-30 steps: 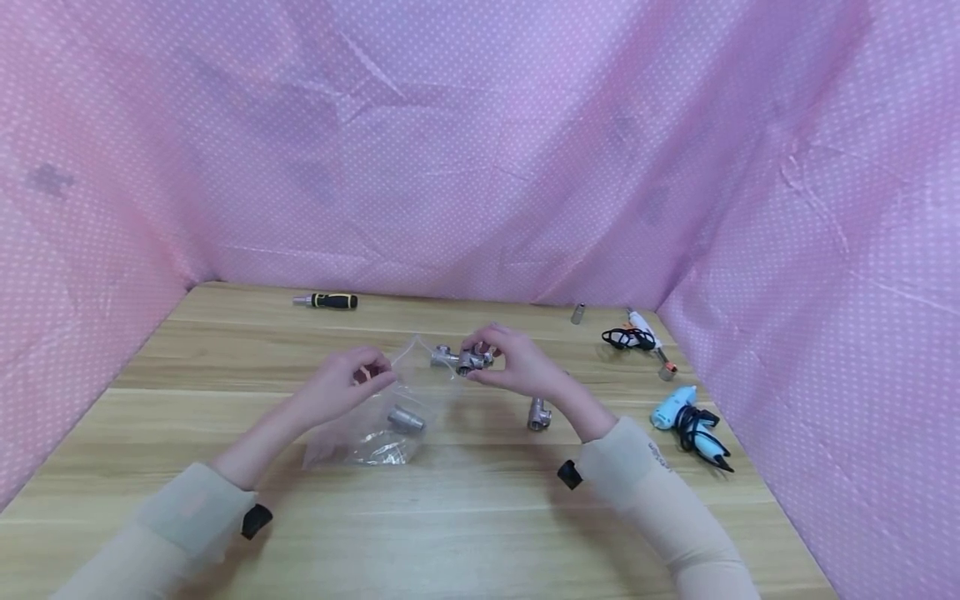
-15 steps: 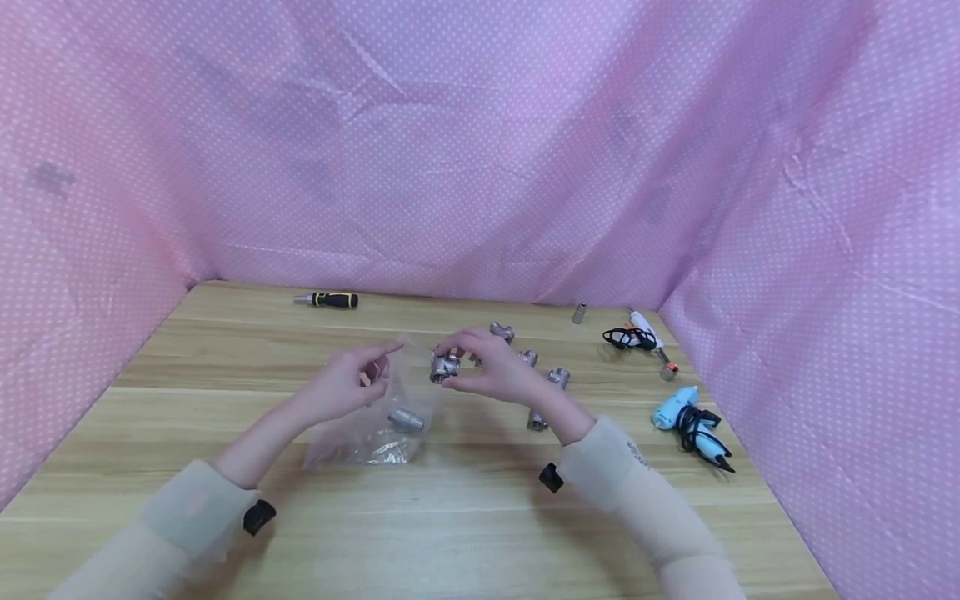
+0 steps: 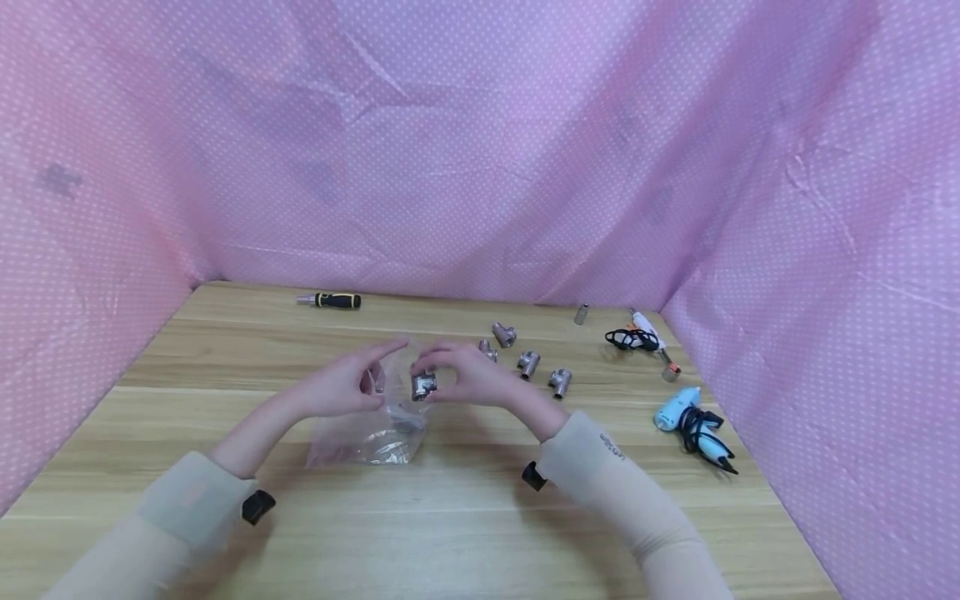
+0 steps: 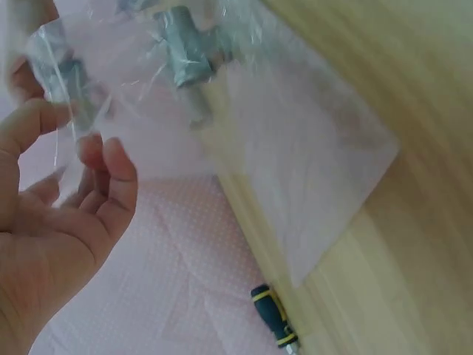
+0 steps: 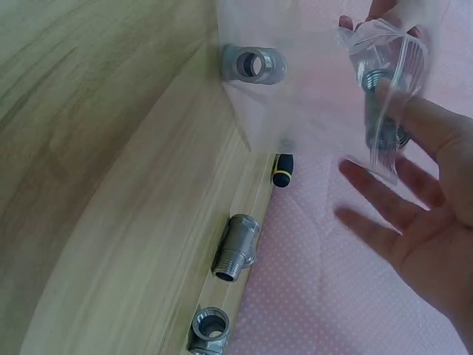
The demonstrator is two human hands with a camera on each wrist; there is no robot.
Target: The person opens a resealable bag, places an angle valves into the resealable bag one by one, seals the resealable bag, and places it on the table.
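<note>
My left hand (image 3: 341,387) holds a clear zip bag (image 3: 360,442) by its upper edge, the mouth spread apart. Between the thumb and fingers of my right hand (image 3: 476,379) is a shiny metal pipe tee (image 3: 423,386). That tee is at the bag's mouth; the right wrist view shows the tee (image 5: 380,118) behind the clear plastic edge. Lower in the bag lies another metal fitting (image 4: 185,48), partly blurred by the plastic. To the right of the hands, several similar tees (image 3: 528,364) lie on the wooden table.
A black and yellow screwdriver (image 3: 337,301) lies at the table's back left. At the back right are a small metal fitting (image 3: 581,314) and a white corded tool (image 3: 647,329). A light blue glue gun (image 3: 697,429) lies near the right edge. Pink dotted cloth (image 3: 480,167) surrounds the table.
My right hand has picked a tee from among the fittings and carried it left to the bag's mouth. My left hand's fingers have spread the bag's edge wider.
</note>
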